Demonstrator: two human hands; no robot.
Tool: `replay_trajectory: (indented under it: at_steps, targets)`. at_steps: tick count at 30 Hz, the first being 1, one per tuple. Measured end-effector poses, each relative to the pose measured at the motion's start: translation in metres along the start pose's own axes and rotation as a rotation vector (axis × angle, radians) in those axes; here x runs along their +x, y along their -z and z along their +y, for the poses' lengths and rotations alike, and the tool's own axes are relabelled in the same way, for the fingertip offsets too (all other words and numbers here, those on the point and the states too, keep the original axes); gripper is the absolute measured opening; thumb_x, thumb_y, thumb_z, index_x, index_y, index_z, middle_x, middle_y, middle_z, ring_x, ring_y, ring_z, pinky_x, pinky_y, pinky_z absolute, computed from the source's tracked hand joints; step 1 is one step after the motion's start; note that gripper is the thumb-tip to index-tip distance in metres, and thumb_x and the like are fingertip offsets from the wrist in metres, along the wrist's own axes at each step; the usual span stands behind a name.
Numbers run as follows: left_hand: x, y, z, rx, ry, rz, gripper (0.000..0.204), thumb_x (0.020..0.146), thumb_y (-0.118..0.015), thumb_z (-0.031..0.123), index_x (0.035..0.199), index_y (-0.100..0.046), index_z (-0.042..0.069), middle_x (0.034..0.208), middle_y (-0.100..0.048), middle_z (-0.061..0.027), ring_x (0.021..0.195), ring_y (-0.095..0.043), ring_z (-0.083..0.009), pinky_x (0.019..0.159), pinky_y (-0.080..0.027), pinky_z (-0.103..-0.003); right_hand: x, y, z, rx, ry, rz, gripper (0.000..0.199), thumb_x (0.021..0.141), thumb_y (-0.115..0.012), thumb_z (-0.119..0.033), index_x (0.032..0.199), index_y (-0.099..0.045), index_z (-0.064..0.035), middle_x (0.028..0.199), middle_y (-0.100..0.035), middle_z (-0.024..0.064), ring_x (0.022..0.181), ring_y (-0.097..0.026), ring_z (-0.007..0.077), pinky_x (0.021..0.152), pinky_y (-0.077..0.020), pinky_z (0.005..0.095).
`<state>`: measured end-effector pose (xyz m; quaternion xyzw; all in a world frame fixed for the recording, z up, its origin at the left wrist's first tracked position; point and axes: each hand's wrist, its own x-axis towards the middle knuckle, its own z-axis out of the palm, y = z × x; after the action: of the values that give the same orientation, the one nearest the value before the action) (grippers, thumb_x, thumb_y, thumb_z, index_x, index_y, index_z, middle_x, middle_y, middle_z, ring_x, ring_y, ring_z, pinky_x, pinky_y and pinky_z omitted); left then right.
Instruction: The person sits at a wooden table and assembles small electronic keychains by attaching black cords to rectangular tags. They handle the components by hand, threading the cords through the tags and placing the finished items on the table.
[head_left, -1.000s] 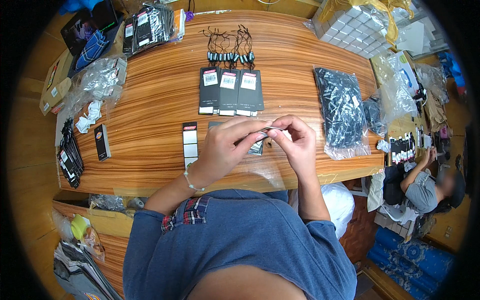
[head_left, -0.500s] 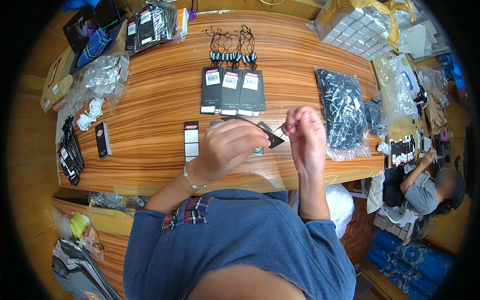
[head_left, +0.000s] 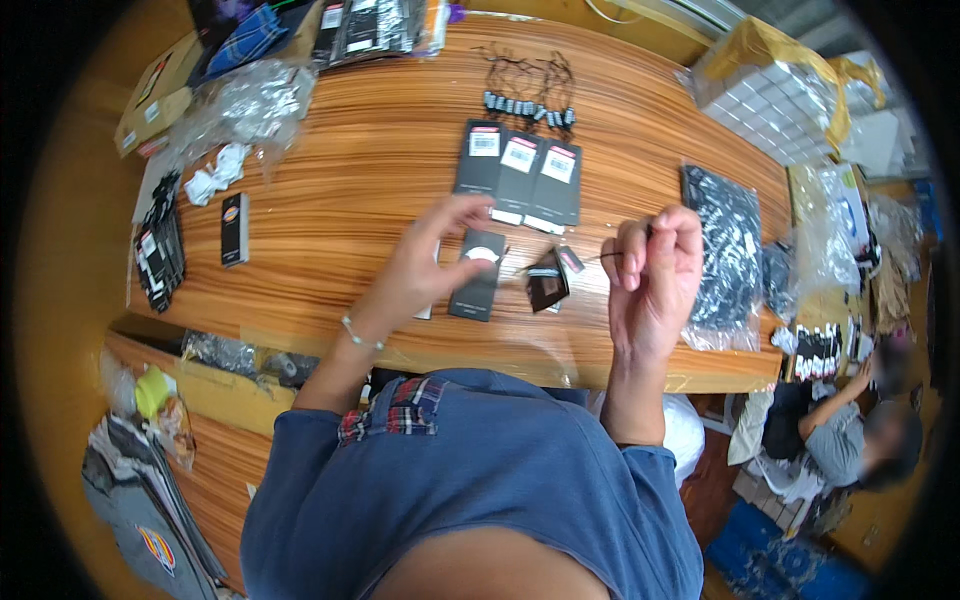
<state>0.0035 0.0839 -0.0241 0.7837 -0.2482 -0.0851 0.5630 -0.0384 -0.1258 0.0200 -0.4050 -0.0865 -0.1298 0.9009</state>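
My left hand (head_left: pixel 432 250) is open, with thumb and fingers apart, over a black hang tag (head_left: pixel 474 300) lying near the table's front edge. It holds nothing that I can see. My right hand (head_left: pixel 655 265) is raised and closed in a pinch on a thin black string (head_left: pixel 612 255), whose short end sticks out to the left. Between the hands a folded black tag (head_left: pixel 546 288) stands tilted; whether the string is joined to it I cannot tell. Farther back, several black tags with white barcode labels (head_left: pixel 519 165) lie overlapping, their black strings (head_left: pixel 530 75) spread beyond them.
A clear bag of black pieces (head_left: pixel 722 265) lies at the right. On the left are a small black tag stack (head_left: pixel 234 230), a fanned pile of tags (head_left: pixel 160 250), crumpled white paper (head_left: pixel 218 175) and plastic bags (head_left: pixel 245 105). A co-worker (head_left: pixel 850 440) sits at far right.
My left hand has let go of the black tag and drawn back to the left, its fingers opening. My right hand keeps its pinch on the string. The whole view has shifted.
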Motion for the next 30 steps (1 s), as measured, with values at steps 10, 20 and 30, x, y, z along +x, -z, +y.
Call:
replay_trajectory:
  at_steps: [10, 20, 30]
  targets:
    - [-0.023, 0.051, -0.06, 0.58, 0.137, -0.061, 0.061, 0.058, -0.078, 0.026, 0.113, -0.058, 0.01, 0.107, -0.051, -0.0055, 0.101, -0.047, -0.0241, 0.092, -0.036, -0.036, -0.005, -0.002, 0.0, -0.122, -0.098, -0.045, 0.023, 0.085, -0.051, 0.001, 0.107, -0.047, -0.0003, 0.079, -0.06, 0.0142, 0.066, -0.054, 0.0156, 0.063, -0.0446, 0.027]
    - [-0.02, 0.05, -0.058, 0.559, 0.084, 0.02, 0.052, 0.058, -0.077, 0.022, 0.105, -0.057, 0.008, 0.103, -0.054, -0.0066, 0.101, -0.048, -0.0266, 0.09, -0.037, -0.038, -0.009, -0.017, 0.003, -0.354, -0.148, -0.076, 0.01, 0.083, -0.055, -0.001, 0.091, -0.05, 0.0001, 0.077, -0.059, 0.013, 0.072, -0.057, 0.018, 0.068, -0.0455, 0.0286]
    - [-0.023, 0.047, -0.042, 0.444, 0.098, 0.073, 0.035, 0.07, -0.071, 0.012, 0.1, -0.055, 0.003, 0.095, -0.058, -0.0054, 0.089, -0.055, -0.0153, 0.08, -0.042, -0.03, -0.012, -0.018, 0.006, -0.304, -0.177, -0.1, 0.009, 0.08, -0.057, 0.003, 0.088, -0.054, 0.0009, 0.08, -0.059, 0.0087, 0.077, -0.057, 0.0133, 0.07, -0.0454, 0.0241]
